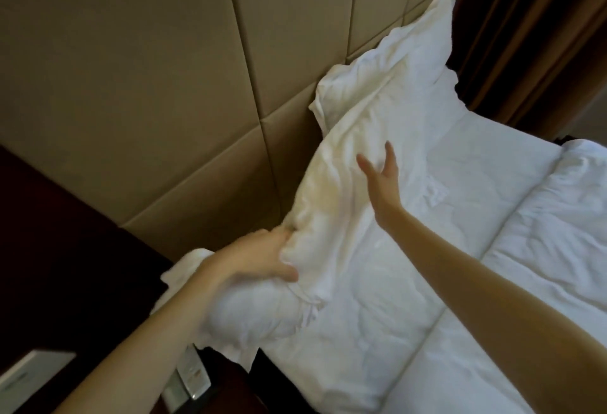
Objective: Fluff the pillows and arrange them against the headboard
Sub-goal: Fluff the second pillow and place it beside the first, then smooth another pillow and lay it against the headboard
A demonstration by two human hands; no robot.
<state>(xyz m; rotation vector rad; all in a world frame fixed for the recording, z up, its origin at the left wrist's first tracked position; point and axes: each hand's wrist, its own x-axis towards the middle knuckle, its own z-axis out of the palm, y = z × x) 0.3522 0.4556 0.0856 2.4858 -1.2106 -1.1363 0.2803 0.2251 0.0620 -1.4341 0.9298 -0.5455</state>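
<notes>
A white pillow (331, 213) leans on its edge against the tan padded headboard (147, 85). My left hand (262, 256) grips the pillow's lower end, bunching the fabric. Spread fingers of my right hand (381, 174) hover at the pillow's upper face, holding nothing; whether they touch it is unclear. A second white pillow (404, 62) stands behind it against the headboard, near the curtain. The nearer pillow's bottom corner hangs past the bed's edge.
White bedding (460, 249) covers the mattress on the right, with a folded duvet (558, 233) further right. A dark wooden nightstand (59, 266) stands at the left, with a white card (29, 377) and a switch panel (190, 377). Brown curtains (532, 19) hang at the top right.
</notes>
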